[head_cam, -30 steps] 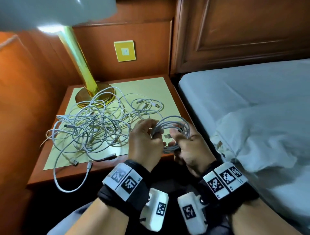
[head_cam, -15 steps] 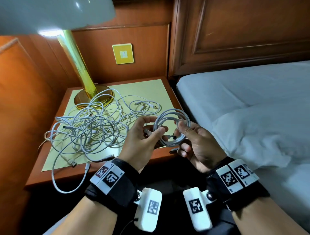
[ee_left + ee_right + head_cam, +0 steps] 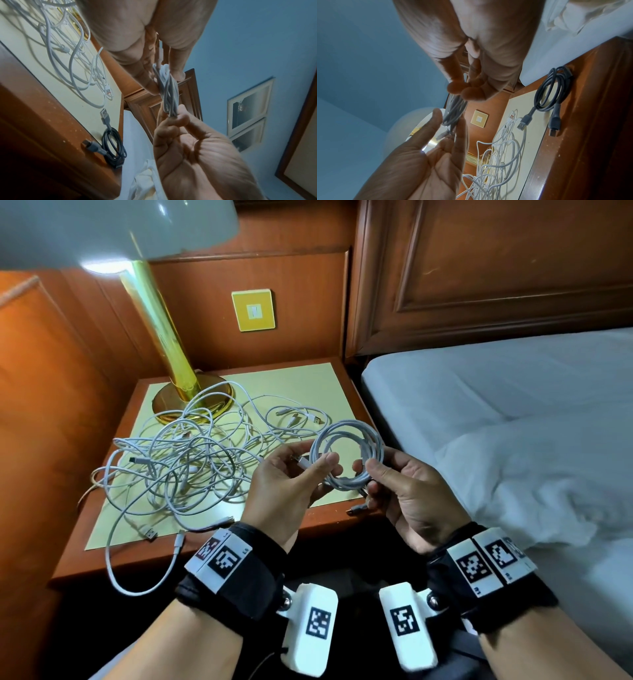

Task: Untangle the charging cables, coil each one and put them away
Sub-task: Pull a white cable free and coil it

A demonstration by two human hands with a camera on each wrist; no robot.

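Note:
A white cable wound into a round coil (image 3: 347,455) hangs in the air between both hands, over the front right corner of the nightstand (image 3: 318,520). My left hand (image 3: 318,462) pinches the coil's left side, with one plug lying across the fingers. My right hand (image 3: 368,470) pinches its lower right side. The left wrist view shows the coil (image 3: 169,94) edge-on between the two hands. A big tangle of white cables (image 3: 178,467) lies on the nightstand to the left. A dark coiled cable (image 3: 553,92) rests at the front right corner, under my hands.
A brass lamp (image 3: 161,337) stands at the back left of the nightstand, its base partly under the tangle. One white cable loop (image 3: 137,587) hangs over the front edge. A bed (image 3: 513,405) with white bedding lies close on the right. A yellow wall switch (image 3: 253,310) sits behind.
Both hands have lifted the white coil a little and opened it into a round loop. The left hand has turned palm up under the coil's left side. The tangle has not moved.

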